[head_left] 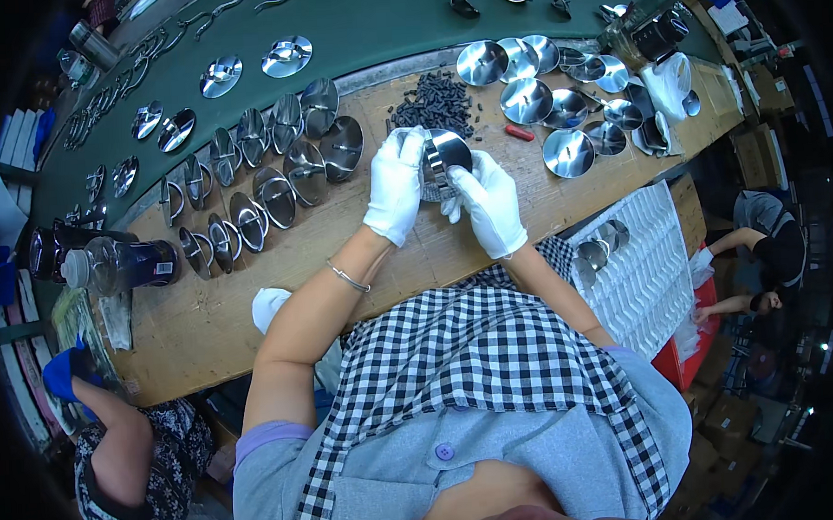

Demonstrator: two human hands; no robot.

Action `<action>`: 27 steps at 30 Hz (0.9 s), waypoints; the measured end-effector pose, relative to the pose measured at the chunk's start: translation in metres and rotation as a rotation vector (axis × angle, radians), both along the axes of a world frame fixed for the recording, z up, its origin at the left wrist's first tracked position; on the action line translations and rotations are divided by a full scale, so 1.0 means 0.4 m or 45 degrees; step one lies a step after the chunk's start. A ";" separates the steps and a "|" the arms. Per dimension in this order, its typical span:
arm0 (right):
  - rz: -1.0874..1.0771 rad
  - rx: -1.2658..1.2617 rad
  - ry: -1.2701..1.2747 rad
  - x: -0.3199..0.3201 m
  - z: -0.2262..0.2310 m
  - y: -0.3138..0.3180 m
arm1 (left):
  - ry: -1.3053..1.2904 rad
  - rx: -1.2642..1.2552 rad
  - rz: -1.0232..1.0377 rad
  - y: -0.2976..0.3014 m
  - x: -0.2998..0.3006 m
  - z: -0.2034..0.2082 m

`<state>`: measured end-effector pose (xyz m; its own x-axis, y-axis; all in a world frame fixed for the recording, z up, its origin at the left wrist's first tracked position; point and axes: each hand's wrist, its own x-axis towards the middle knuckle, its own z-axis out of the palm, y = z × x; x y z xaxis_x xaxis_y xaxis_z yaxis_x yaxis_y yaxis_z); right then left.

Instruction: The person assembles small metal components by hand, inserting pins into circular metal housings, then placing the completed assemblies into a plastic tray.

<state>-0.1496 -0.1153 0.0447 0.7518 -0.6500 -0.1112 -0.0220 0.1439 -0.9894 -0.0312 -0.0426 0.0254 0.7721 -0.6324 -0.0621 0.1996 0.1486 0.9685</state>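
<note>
Over the wooden bench [327, 236], near the pile of black pegs [437, 99], we hold a shiny metal piece [451, 151]: our left hand [396, 185] closes its fingers [413, 145] on its left side, our right hand [490, 206] its lower right.

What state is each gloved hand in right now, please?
Left hand: closed, holding a shiny round metal piece.
Right hand: closed, holding the same piece.

Left grip [397, 182] and right grip [490, 204] are partly covering the polished metal piece [451, 150]; beyond the left grip, the black peg pile [435, 99] is being partly hidden.
</note>
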 end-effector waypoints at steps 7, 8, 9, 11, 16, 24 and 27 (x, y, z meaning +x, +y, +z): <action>-0.010 -0.044 -0.041 -0.016 -0.007 -0.012 | 0.049 -0.008 -0.226 0.013 -0.006 0.024; -0.006 -0.028 -0.051 -0.019 -0.011 -0.015 | 0.023 -0.001 -0.229 0.014 -0.008 0.031; -0.001 -0.012 -0.060 -0.022 -0.013 -0.018 | -0.003 0.007 -0.232 0.015 -0.010 0.041; -0.003 -0.019 -0.055 -0.025 -0.015 -0.026 | -0.018 0.121 -0.283 0.021 -0.008 0.054; 0.020 0.008 -0.030 -0.027 -0.009 -0.039 | -0.002 -0.104 -0.315 0.027 -0.012 0.043; 0.162 -0.114 0.077 -0.041 -0.008 -0.061 | -0.157 0.191 -0.161 0.017 0.009 0.024; 0.042 -0.245 0.120 -0.035 -0.001 -0.082 | 0.102 0.121 -0.112 0.013 0.007 0.011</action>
<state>-0.1636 -0.1483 0.0442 0.7654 -0.6409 -0.0581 -0.1170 -0.0499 -0.9919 -0.0282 -0.0374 0.0298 0.7042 -0.6857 -0.1841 0.2851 0.0357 0.9578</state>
